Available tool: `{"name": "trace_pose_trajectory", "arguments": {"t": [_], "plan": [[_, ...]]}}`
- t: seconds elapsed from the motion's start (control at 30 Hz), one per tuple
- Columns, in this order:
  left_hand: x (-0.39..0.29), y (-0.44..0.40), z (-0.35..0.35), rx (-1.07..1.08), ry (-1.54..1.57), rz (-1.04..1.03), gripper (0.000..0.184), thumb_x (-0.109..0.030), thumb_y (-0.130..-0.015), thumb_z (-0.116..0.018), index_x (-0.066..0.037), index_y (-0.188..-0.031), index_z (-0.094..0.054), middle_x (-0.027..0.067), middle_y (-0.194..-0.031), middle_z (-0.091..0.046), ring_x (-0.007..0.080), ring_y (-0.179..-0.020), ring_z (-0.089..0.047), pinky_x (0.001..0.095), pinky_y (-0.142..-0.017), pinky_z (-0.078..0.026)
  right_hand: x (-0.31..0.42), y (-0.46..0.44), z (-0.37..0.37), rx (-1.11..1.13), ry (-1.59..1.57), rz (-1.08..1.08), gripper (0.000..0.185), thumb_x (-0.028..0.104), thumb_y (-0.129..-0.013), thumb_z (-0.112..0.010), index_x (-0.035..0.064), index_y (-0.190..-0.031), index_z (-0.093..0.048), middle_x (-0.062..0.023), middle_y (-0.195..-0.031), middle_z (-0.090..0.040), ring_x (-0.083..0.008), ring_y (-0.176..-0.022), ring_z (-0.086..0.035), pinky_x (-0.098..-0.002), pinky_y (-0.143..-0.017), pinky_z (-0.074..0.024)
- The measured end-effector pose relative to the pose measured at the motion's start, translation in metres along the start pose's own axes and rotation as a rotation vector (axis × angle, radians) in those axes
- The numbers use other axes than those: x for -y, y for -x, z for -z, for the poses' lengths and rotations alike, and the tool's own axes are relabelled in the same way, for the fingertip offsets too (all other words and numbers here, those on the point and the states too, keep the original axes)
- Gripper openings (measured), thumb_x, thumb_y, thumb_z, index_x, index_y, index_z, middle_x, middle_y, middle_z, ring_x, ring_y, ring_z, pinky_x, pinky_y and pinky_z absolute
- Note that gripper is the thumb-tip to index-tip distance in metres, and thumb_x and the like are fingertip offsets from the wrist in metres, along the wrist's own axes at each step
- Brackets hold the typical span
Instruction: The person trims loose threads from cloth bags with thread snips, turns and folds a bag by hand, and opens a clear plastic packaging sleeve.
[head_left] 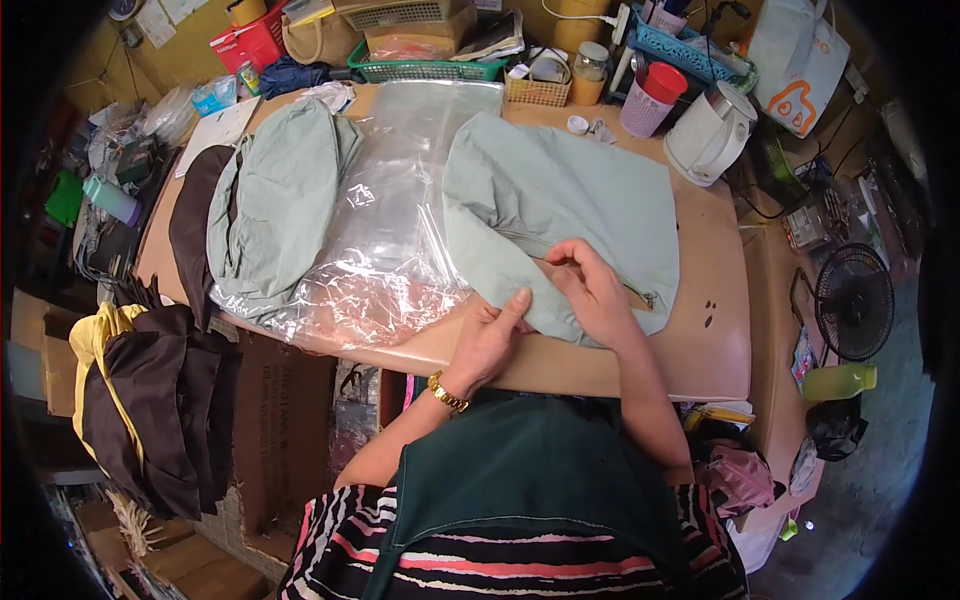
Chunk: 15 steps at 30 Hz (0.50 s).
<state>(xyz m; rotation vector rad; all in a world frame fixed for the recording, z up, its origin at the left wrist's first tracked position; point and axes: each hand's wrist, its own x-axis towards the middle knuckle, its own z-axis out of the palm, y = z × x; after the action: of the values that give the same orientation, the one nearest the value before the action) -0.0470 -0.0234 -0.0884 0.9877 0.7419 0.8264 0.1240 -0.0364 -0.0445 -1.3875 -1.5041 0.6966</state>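
A pale green fabric bag (590, 190) lies on the table in front of me, creased, with a zipper (525, 240) running along a slit in it. My left hand (485, 338), a gold watch at its wrist, is closed on the bag's near edge, thumb on top and fingers underneath. Over the slit, my right hand (592, 295) is bent into a pinch, its wrist above the near edge. What its fingertips hold, if anything, is too small to make out. Tan colour shows in the slit beside them.
Clear plastic bags (395, 200) lie left of the bag, and another pale green fabric piece (285, 200) beyond them. Dark brown cloth (150, 400) hangs at the table's left. A white kettle (710, 133), a pink basket (645, 110) and a glass jar (588, 72) line the back. A black fan (853, 300) stands right.
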Motion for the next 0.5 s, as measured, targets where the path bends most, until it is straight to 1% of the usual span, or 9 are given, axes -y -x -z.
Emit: {"name": "trace_pose_trajectory", "arguments": {"t": [0.03, 0.07, 0.17, 0.23, 0.3, 0.33, 0.37, 0.47, 0.5], "plan": [[0.002, 0.0, 0.0, -0.033, 0.165, -0.015, 0.028, -0.03, -0.098, -0.058, -0.004, -0.095, -0.068, 0.0012, -0.088, -0.068, 0.0044, -0.076, -0.056, 0.0225, -0.068, -0.044, -0.002, 0.005, 0.002, 0.039, -0.099, -0.034, 0.017, 0.018, -0.092, -0.063, 0.0011, -0.092, -0.06, -0.01, -0.091, -0.061, -0.012, -0.081, -0.057, -0.0313, -0.07, -0.0454], [-0.001, 0.0, -0.002, -0.067, 0.332, -0.031, 0.03, -0.032, -0.098, -0.057, -0.003, -0.093, -0.067, 0.0007, -0.087, -0.068, 0.0039, -0.075, -0.056, 0.0222, -0.066, -0.043, 0.001, 0.011, 0.001, 0.041, -0.1, -0.033, 0.017, 0.018, -0.092, -0.063, 0.0011, -0.092, -0.06, -0.01, -0.091, -0.061, -0.012, -0.081, -0.057, -0.0313, -0.07, -0.0454], [0.001, -0.009, -0.006, -0.171, 0.343, -0.117, 0.034, -0.034, -0.099, -0.056, -0.002, -0.089, -0.067, 0.0008, -0.085, -0.067, 0.0045, -0.075, -0.056, 0.0224, -0.066, -0.043, 0.006, 0.025, 0.002, 0.052, 0.157, -0.005, 0.019, 0.019, -0.09, -0.066, 0.0016, -0.098, -0.062, -0.0123, -0.088, -0.064, -0.0192, -0.079, -0.063, -0.0339, -0.07, -0.0481], [0.01, -0.014, 0.003, -0.217, 0.311, -0.106, 0.033, -0.033, -0.099, -0.056, -0.003, -0.088, -0.067, 0.0007, -0.086, -0.067, 0.0051, -0.076, -0.057, 0.0235, -0.067, -0.045, -0.007, 0.028, 0.003, -0.053, 0.405, 0.2, 0.018, 0.018, -0.089, -0.067, 0.0013, -0.093, -0.063, -0.0147, -0.077, -0.063, -0.0278, -0.065, -0.061, -0.0372, -0.06, -0.0462], [0.008, -0.015, 0.004, -0.268, 0.277, -0.094, 0.033, -0.033, -0.099, -0.056, -0.004, -0.087, -0.066, 0.0006, -0.086, -0.067, 0.0057, -0.077, -0.058, 0.0245, -0.068, -0.047, -0.012, 0.029, 0.008, -0.022, 0.405, 0.183, 0.017, 0.017, -0.09, -0.065, 0.0006, -0.089, -0.062, -0.0161, -0.071, -0.059, -0.0309, -0.06, -0.057, -0.0387, -0.056, -0.0436], [0.006, -0.015, 0.003, -0.275, 0.413, -0.1, 0.03, -0.032, -0.099, -0.056, -0.004, -0.09, -0.066, 0.0015, -0.089, -0.068, 0.0071, -0.078, -0.06, 0.0249, -0.071, -0.048, -0.013, 0.028, 0.01, 0.008, 0.405, 0.167, 0.017, 0.016, -0.091, -0.063, -0.0001, -0.085, -0.062, -0.0174, -0.065, -0.056, -0.0341, -0.055, -0.054, -0.0403, -0.053, -0.041], [0.003, -0.017, 0.001, -0.28, 0.55, -0.106, 0.028, -0.03, -0.099, -0.056, -0.004, -0.093, -0.065, 0.0024, -0.092, -0.068, 0.0085, -0.079, -0.061, 0.0254, -0.073, -0.05, -0.013, 0.027, 0.012, 0.006, 0.406, 0.167, 0.017, 0.016, -0.091, -0.063, -0.0001, -0.085, -0.062, -0.0174, -0.065, -0.056, -0.0341, -0.055, -0.054, -0.0403, -0.053, -0.041], [-0.014, -0.025, 0.019, -0.305, 0.673, -0.176, 0.025, -0.027, -0.099, -0.055, -0.003, -0.101, -0.062, 0.0048, -0.098, -0.068, 0.0123, -0.085, -0.065, 0.0287, -0.078, -0.053, -0.014, 0.028, 0.017, 0.035, 0.357, 0.117, 0.022, 0.015, -0.092, -0.059, -0.0016, -0.078, -0.058, -0.0201, -0.062, -0.05, -0.0335, -0.053, -0.049, -0.0409, -0.052, -0.0378], [-0.009, -0.03, 0.037, -0.263, 0.673, -0.175, 0.026, -0.024, -0.1, -0.053, -0.001, -0.11, -0.058, 0.0087, -0.109, -0.066, 0.017, -0.097, -0.064, 0.0324, -0.086, -0.053, -0.017, 0.029, 0.02, 0.082, 0.335, 0.063, 0.022, 0.014, -0.093, -0.058, -0.0021, -0.078, -0.057, -0.0207, -0.061, -0.048, -0.0343, -0.053, -0.049, -0.0406, -0.052, -0.0379]]}}
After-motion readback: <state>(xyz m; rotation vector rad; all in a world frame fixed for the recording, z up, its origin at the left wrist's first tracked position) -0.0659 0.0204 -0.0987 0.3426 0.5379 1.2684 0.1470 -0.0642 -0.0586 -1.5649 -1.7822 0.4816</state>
